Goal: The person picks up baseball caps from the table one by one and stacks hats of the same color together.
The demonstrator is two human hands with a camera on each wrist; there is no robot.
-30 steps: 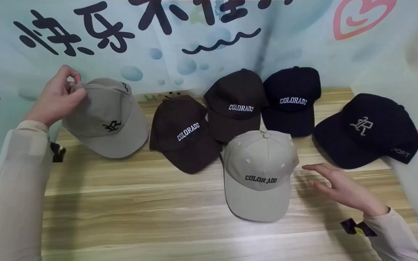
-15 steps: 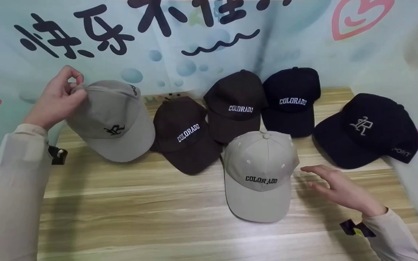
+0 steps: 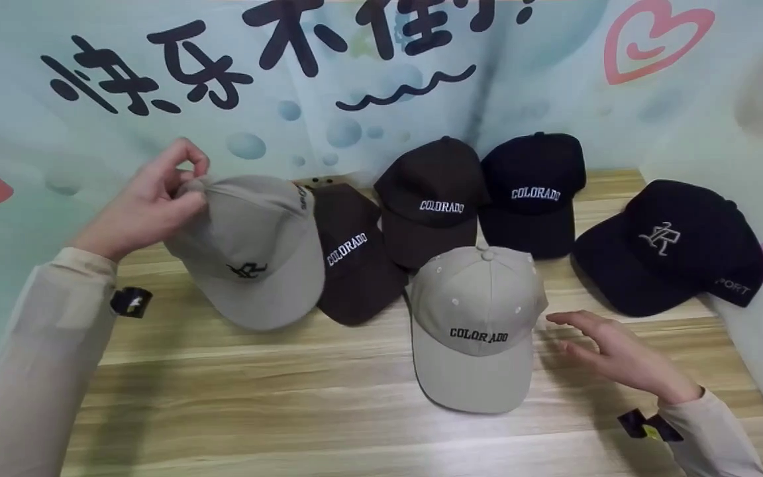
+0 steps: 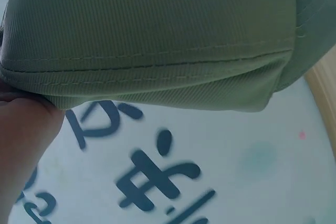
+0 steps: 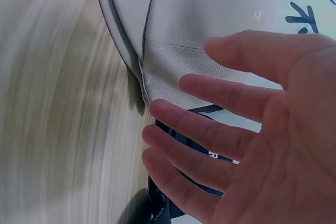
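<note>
My left hand (image 3: pixel 153 205) pinches the crown of a grey baseball cap (image 3: pixel 249 225) with a dark emblem, at the left of the head view. That cap hangs in front of part of a dark brown COLORADO cap (image 3: pixel 361 285). In the left wrist view the grey cap's stitched edge (image 4: pixel 147 72) fills the upper half. My right hand (image 3: pixel 626 354) hovers just right of a beige COLORADO cap (image 3: pixel 474 371), fingers spread and relaxed, holding nothing. From the right wrist view, the fingers (image 5: pixel 210 129) lie in front of the beige cap; whether they touch it I cannot tell.
A second brown cap (image 3: pixel 428 179) and a black COLORADO cap (image 3: pixel 530 172) stand side by side at the back. To the right lies a black cap (image 3: pixel 686 245) with a silvery emblem. A printed cloth (image 3: pixel 189 132) backs the wooden table (image 3: pixel 275 397).
My left hand has carried the grey cap to the right and nearer, so it covers more of the left brown cap. My right hand has hardly moved.
</note>
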